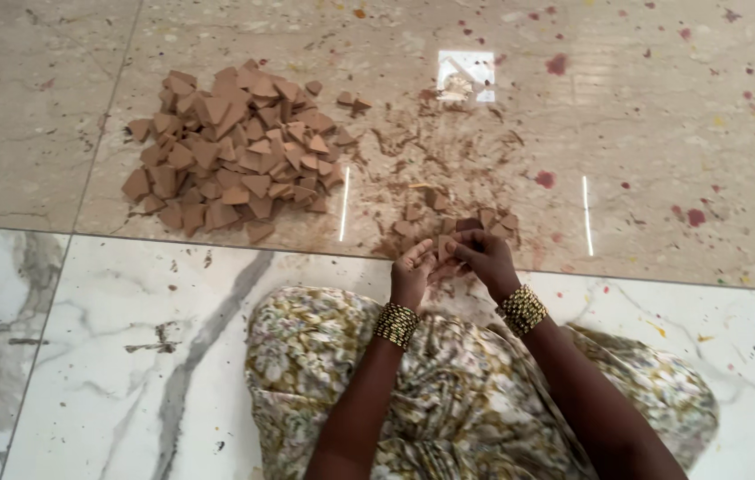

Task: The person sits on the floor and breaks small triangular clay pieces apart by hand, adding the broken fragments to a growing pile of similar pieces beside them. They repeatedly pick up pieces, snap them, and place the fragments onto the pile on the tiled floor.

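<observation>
Floor-level craft workspace — paint-spattered marble floor (662, 133), heaped clay pieces (235, 147)

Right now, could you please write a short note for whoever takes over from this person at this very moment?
Left hand: palm up, fingers curled by a small brown triangular piece.
Right hand: pinching that same piece from the other side.
Big pile of brown triangular pieces lies on the beige floor tile, up and to the left.
A small cluster of pieces lies just beyond the hands, amid brown dust and crumbs.
Done: apparently only the small cluster.
Left: seemingly the big pile, though I cannot tell which heap is finished.
</observation>
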A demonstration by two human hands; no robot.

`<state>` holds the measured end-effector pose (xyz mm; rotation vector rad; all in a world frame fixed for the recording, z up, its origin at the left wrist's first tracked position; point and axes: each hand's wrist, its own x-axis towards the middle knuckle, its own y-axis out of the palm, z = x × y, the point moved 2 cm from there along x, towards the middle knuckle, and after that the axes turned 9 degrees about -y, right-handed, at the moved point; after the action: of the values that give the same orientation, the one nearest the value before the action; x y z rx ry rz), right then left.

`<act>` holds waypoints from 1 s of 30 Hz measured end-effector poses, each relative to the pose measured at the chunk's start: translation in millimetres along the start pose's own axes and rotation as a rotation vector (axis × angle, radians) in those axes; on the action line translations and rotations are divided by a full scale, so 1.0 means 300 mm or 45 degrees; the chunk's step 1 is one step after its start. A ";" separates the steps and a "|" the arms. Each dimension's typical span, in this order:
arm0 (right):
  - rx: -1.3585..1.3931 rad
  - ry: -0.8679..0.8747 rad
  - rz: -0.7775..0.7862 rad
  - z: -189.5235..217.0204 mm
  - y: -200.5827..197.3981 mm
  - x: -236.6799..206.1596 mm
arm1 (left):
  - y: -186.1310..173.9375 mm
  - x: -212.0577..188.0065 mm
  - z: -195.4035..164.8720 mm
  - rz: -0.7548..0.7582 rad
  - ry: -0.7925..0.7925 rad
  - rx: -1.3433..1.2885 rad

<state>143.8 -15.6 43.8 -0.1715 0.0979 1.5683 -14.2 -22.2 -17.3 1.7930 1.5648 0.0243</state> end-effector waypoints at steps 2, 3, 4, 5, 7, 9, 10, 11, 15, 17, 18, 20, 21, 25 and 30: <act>-0.226 -0.130 -0.033 0.075 0.097 0.084 | -0.046 0.006 -0.078 -0.132 0.152 -0.010; -0.336 -0.185 -0.061 0.118 0.146 0.118 | -0.063 0.000 -0.121 -0.193 0.213 -0.009; -0.224 -0.220 -0.013 0.167 0.210 0.163 | -0.093 -0.008 -0.176 -0.186 0.230 -0.119; -0.107 -0.254 0.025 0.221 0.282 0.208 | -0.128 -0.016 -0.239 -0.175 0.241 -0.221; 0.066 -0.443 0.119 0.311 0.403 0.272 | -0.168 -0.052 -0.353 0.191 0.541 -0.553; 0.238 -0.392 0.133 0.387 0.488 0.322 | -0.225 -0.080 -0.424 0.030 0.541 -0.640; 0.269 -0.367 0.127 0.411 0.508 0.339 | -0.241 -0.093 -0.438 -0.001 0.508 -0.619; 0.239 -0.339 0.106 0.422 0.511 0.347 | -0.252 -0.097 -0.444 -0.030 0.485 -0.603; 0.014 -0.261 0.037 0.400 0.431 0.325 | -0.234 -0.052 -0.366 -0.071 0.323 -0.531; -0.145 -0.187 -0.003 0.346 0.353 0.294 | -0.204 -0.005 -0.300 -0.122 0.178 -0.393; -0.229 -0.130 -0.024 0.312 0.310 0.274 | -0.187 0.015 -0.266 -0.150 0.105 -0.323; -0.361 -0.043 -0.100 0.242 0.227 0.225 | -0.152 0.046 -0.203 -0.140 -0.041 -0.425; -0.541 -0.114 -0.142 0.219 0.185 0.208 | -0.137 0.057 -0.180 -0.132 -0.114 -0.473; -1.072 -0.181 -0.288 0.174 0.049 0.153 | -0.116 0.072 -0.137 -0.123 -0.151 -0.363; -1.357 -0.294 -0.128 0.165 0.009 0.079 | -0.123 0.080 -0.131 -0.120 -0.169 -0.361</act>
<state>138.7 16.1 88.5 -0.8049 -0.9285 1.3887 -57.7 17.7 -19.1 1.4700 1.4693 0.0765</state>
